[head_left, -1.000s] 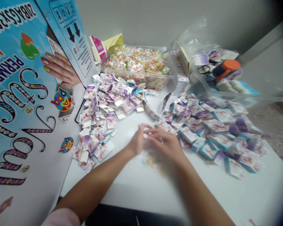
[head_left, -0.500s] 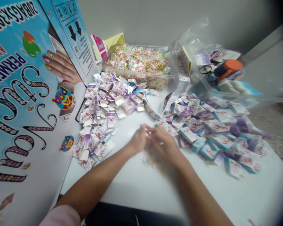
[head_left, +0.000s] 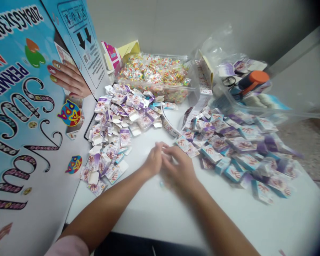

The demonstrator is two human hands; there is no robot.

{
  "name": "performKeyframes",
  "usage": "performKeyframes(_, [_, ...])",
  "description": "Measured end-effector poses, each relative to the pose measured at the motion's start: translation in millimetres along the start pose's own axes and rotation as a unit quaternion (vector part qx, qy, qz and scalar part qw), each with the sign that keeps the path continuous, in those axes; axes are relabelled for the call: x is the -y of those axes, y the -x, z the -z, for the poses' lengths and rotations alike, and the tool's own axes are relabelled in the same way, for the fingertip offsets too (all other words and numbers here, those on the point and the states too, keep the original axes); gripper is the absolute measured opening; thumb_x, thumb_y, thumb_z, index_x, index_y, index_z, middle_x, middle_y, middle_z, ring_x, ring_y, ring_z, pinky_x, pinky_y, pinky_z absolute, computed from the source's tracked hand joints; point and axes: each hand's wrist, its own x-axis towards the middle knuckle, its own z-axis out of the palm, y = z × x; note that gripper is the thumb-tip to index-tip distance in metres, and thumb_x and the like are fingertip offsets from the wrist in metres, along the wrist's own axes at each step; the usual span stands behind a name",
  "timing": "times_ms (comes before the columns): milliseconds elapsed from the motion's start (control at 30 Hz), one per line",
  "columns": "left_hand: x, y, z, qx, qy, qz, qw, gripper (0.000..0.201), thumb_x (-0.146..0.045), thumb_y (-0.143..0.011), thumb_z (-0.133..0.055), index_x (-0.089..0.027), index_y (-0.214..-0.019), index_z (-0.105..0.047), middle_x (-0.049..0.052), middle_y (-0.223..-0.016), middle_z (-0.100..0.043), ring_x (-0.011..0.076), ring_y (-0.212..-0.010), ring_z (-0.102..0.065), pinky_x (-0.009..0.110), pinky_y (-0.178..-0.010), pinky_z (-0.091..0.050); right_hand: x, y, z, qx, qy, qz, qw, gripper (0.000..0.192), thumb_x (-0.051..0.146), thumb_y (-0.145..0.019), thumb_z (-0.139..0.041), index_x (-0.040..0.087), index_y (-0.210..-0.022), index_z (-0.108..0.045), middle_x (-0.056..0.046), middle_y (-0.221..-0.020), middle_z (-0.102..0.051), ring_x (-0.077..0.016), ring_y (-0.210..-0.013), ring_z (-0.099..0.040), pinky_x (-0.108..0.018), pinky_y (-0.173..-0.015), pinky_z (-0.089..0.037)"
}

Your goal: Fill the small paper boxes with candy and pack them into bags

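Observation:
My left hand (head_left: 153,160) and my right hand (head_left: 180,166) meet over the middle of the white table (head_left: 149,209). Their fingertips are pressed together, and whatever they grip is hidden between them and blurred. A small colourful bit (head_left: 162,184) shows on the table just below my right hand, partly covered by it. To the left lies a heap of small purple-and-white boxes (head_left: 125,137), several with raised flaps. On the right, a spread of blue and purple boxes (head_left: 212,153) comes close to my right hand.
Behind the boxes stands a clear bin (head_left: 160,85) full of colourful small packets. A large printed carton (head_left: 42,142) walls off the left side. At the back right, a plastic tray (head_left: 237,103) holds a dark bottle with an orange cap (head_left: 258,76). A curved printed strip (head_left: 169,122) lies mid-table.
Both hands stay together and have shifted slightly left in view. My right hand now covers more of the colourful bits below it. The view has turned a little.

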Motion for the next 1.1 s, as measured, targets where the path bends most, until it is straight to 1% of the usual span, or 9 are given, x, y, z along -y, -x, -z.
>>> performKeyframes(133, [0.8,-2.1,0.1,-0.012,0.041,0.035,0.998,0.083,-0.087,-0.080,-0.014,-0.019,-0.094,-0.059,0.000,-0.064,-0.056,0.0145,-0.060,-0.053,0.023,-0.054,-0.041,-3.0,-1.3,-2.1,-0.003,-0.042,-0.036,0.998,0.014,0.029,-0.090,-0.061,0.024,-0.100,-0.070,-0.006,-0.093,-0.075,-0.0216,-0.084,-0.068,-0.037,-0.075,-0.053])
performKeyframes(233, [1.4,-2.9,-0.2,-0.006,0.063,0.058,0.996,0.084,-0.089,-0.078,-0.012,-0.019,-0.093,-0.057,-0.001,-0.059,-0.054,0.0135,-0.054,-0.050,0.022,-0.049,-0.038,-3.9,-0.2,-4.3,-0.027,-0.031,-0.015,0.999,0.014,0.028,-0.089,-0.062,0.025,-0.096,-0.074,-0.007,-0.096,-0.076,-0.0225,-0.088,-0.071,-0.040,-0.079,-0.055])
performKeyframes(333, [1.5,-2.2,-0.1,0.006,0.050,0.051,0.997,0.083,-0.087,-0.080,-0.011,-0.019,-0.093,-0.057,-0.001,-0.061,-0.054,0.0136,-0.056,-0.050,0.023,-0.052,-0.039,-2.9,0.1,-3.5,-0.046,-0.002,0.025,0.999,0.012,0.025,-0.089,-0.063,0.026,-0.091,-0.074,-0.008,-0.096,-0.076,-0.0227,-0.085,-0.071,-0.041,-0.077,-0.055])
performKeyframes(500, [-1.9,1.6,0.2,0.040,0.012,-0.030,0.999,0.079,-0.081,-0.086,-0.015,-0.017,-0.091,-0.061,0.004,-0.082,-0.062,0.0166,-0.079,-0.058,0.027,-0.076,-0.046,-0.2,-4.4,7.5,0.029,0.024,0.101,0.994,0.011,0.022,-0.090,-0.059,0.025,-0.089,-0.070,-0.009,-0.098,-0.072,-0.0226,-0.088,-0.067,-0.040,-0.075,-0.053])
performKeyframes(633, [-3.1,3.0,1.2,0.049,-0.011,-0.038,0.998,0.078,-0.079,-0.087,-0.013,-0.017,-0.091,-0.060,0.005,-0.084,-0.062,0.0176,-0.082,-0.058,0.028,-0.079,-0.046,-0.9,-7.2,14.5,0.095,0.023,0.110,0.989,0.013,0.021,-0.092,-0.056,0.024,-0.089,-0.068,-0.009,-0.103,-0.070,-0.0224,-0.092,-0.065,-0.039,-0.079,-0.052])
performKeyframes(833, [-1.2,3.3,3.6,0.051,0.000,0.013,0.999,0.079,-0.080,-0.087,-0.009,-0.018,-0.101,-0.056,0.003,-0.077,-0.061,0.0162,-0.070,-0.057,0.026,-0.062,-0.044,-3.8,-7.0,16.6,0.116,-0.047,0.030,0.992,0.018,0.023,-0.096,-0.052,0.024,-0.095,-0.071,-0.008,-0.101,-0.072,-0.0198,-0.089,-0.068,-0.033,-0.076,-0.054])
performKeyframes(900, [-3.2,4.7,3.3,0.043,-0.027,0.021,0.998,0.073,-0.078,-0.089,-0.018,-0.018,-0.106,-0.055,0.003,-0.078,-0.062,0.0153,-0.067,-0.056,0.025,-0.059,-0.042,-3.1,-8.0,18.8,0.105,-0.066,0.015,0.992,0.022,0.025,-0.097,-0.051,0.024,-0.094,-0.072,-0.006,-0.092,-0.075,-0.0187,-0.083,-0.069,-0.031,-0.073,-0.054])
performKeyframes(1000, [-7.9,8.1,1.3,0.029,-0.065,0.003,0.998,0.053,-0.064,-0.093,-0.043,-0.019,-0.119,-0.051,0.004,-0.092,-0.066,0.0146,-0.072,-0.058,0.026,-0.067,-0.045,-2.8,-11.0,24.3,0.031,-0.090,-0.037,0.995,0.023,0.030,-0.095,-0.054,0.022,-0.087,-0.074,-0.006,-0.084,-0.076,-0.0180,-0.074,-0.070,-0.029,-0.067,-0.055])
performKeyframes(1100, [-12.1,11.5,-1.2,0.029,-0.076,-0.044,0.996,0.047,-0.051,-0.096,-0.049,-0.020,-0.131,-0.047,0.009,-0.115,-0.065,0.0179,-0.089,-0.063,0.029,-0.081,-0.049,-5.2,-14.7,31.1,-0.070,-0.102,-0.156,0.980,0.021,0.037,-0.087,-0.066,0.019,-0.086,-0.075,-0.007,-0.080,-0.076,-0.0183,-0.067,-0.068,-0.028,-0.061,-0.054])
